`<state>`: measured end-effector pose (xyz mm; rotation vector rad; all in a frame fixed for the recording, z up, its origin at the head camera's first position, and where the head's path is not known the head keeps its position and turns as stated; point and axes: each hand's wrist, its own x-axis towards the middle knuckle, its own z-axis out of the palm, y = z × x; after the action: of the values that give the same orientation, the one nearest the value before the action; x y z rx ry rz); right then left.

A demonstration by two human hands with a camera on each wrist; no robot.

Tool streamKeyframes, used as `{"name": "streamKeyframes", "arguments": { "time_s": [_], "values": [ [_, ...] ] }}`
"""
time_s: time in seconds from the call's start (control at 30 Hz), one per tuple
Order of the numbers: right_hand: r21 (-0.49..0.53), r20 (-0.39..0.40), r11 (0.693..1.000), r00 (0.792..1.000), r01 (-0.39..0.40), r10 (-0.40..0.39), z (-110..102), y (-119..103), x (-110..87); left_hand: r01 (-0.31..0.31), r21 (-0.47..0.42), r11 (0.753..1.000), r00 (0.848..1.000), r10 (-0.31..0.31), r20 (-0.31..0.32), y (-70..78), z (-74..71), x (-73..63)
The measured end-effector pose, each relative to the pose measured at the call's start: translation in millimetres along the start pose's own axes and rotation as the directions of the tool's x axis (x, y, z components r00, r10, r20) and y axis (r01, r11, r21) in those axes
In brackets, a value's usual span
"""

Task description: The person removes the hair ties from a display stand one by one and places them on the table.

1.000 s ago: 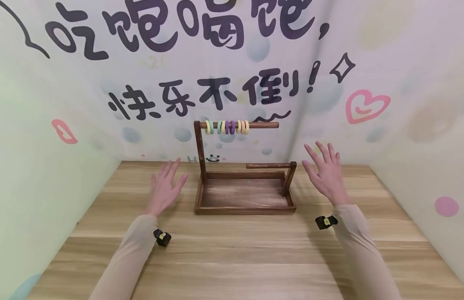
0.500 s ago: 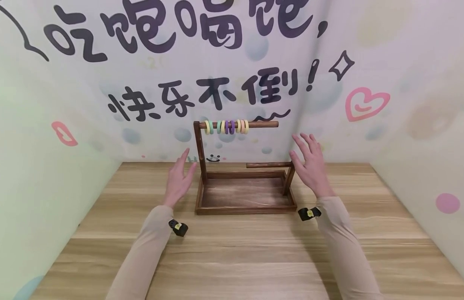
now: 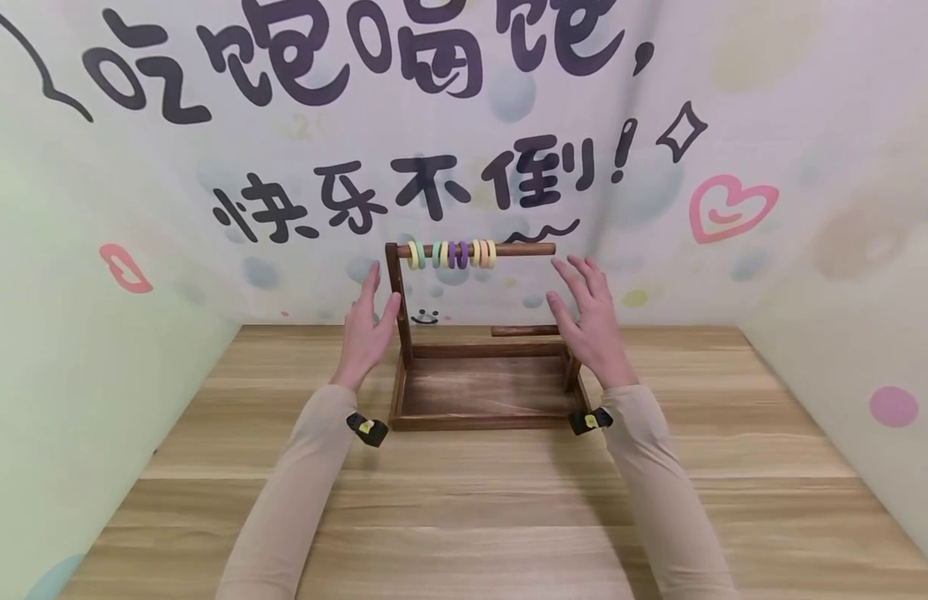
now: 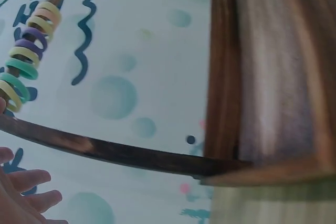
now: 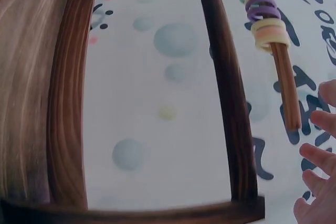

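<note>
Now the left hand [image 3: 365, 337] and right hand [image 3: 595, 327] have drawn in beside the rack [image 3: 479, 422] near the counter's back edge [image 3: 681, 333], each grip apart and empty, leaving its rings [image 3: 463, 255] seemingly within reach.

Pale back wall [image 3: 314, 287] across the top and middle of the frame, printed with bold dark Chinese lettering [image 3: 431, 179] in two rows and soft blue bubbles [image 3: 512, 96]. Pink heart outline [image 3: 726, 217] right of centre, small smiley face [image 3: 425, 317] low near the middle. Green-tinted left wall [image 3: 52, 358]; whitish right wall [image 3: 831, 333] with a purple dot [image 3: 894, 407]. Light wood-grain tabletop [image 3: 464, 517] across the lower frame. Soft, even light, greener toward the left edge.
</note>
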<state>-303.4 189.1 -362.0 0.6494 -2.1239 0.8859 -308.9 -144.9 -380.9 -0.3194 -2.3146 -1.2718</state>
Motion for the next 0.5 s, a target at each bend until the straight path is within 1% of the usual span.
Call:
{"name": "streamKeyframes", "arguments": {
  "time_s": [0.23, 0.4, 0.5],
  "values": [
    [0.02, -0.023, 0.998, 0.998, 0.051, -0.051, 12.7, -12.1, 11.7, -0.059, -0.034, 0.998, 0.997, 0.057, -0.047, 17.3, -2.5, 18.7],
    [0.021, -0.017, 0.995, 0.995, 0.099, -0.099, 19.0, -19.6, 22.0, -0.085, -0.09, 0.992, 0.995, 0.079, -0.066, 26.0, -2.6, 26.8],
    [0.026, -0.016, 0.992, 0.992, 0.122, -0.122, 22.1, -22.0, 27.9, -0.112, -0.145, 0.983, 0.992, 0.102, -0.076, 28.1, -1.7, 29.7]
  ]
}}
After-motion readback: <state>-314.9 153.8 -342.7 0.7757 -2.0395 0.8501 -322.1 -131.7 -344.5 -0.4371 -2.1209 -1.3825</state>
